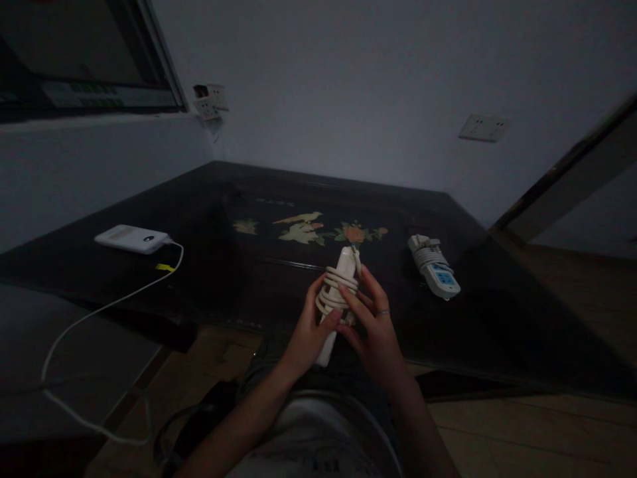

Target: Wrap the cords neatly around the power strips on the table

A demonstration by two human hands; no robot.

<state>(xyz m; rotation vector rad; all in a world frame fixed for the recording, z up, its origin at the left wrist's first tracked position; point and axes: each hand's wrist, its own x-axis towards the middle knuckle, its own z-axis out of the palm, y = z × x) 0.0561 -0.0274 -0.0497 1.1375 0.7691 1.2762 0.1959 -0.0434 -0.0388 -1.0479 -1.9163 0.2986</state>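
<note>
Between my two hands, over the near edge of the dark table (279,299), is a white power strip (350,260) with its cord (332,295) wound several times around the middle. My left hand (311,335) is closed round the strip and coils from the left, thumb across the front. From the right, my right hand (373,325) has its fingers on the coils and the strip's side; a ring shows on one finger. The strip tilts, its far end pointing away from me. The underside of the strip and the cord's plug are hidden or too dim to make out.
A second power strip (440,275) with blue sockets and wound cord lies on the table's right side. On the left lies a white device (132,239), its cable (94,312) hanging over the edge. Wall sockets (484,127) sit on the back wall.
</note>
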